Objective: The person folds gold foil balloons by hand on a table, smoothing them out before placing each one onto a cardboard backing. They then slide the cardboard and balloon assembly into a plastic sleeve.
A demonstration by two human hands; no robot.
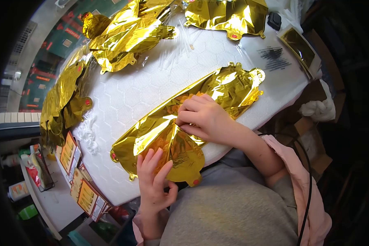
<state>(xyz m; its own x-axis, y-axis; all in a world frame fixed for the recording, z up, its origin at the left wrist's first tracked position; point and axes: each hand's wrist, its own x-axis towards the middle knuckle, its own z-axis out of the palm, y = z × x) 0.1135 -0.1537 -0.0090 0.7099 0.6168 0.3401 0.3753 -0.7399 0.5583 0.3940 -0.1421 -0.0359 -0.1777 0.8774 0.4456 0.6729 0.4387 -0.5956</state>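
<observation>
A shiny gold foil sheet [227, 88], creased and with small tabs at its ends, lies across the white quilted surface in front of me. My right hand [205, 119] is closed in a pinch on the middle of the foil, where folds gather under the fingertips. Lower and to the left, my left hand [155, 180] rests at the foil's near edge, its fingers apart and raised over the gold surface. The thumb of that hand bends towards the index finger, and nothing shows between them.
More gold foil pieces lie at the top left [127, 37], top right [229, 16] and left edge [63, 104] of the white surface [123, 98]. Printed cards [88, 197] stand at the lower left. A black cable [309, 184] hangs by my right arm.
</observation>
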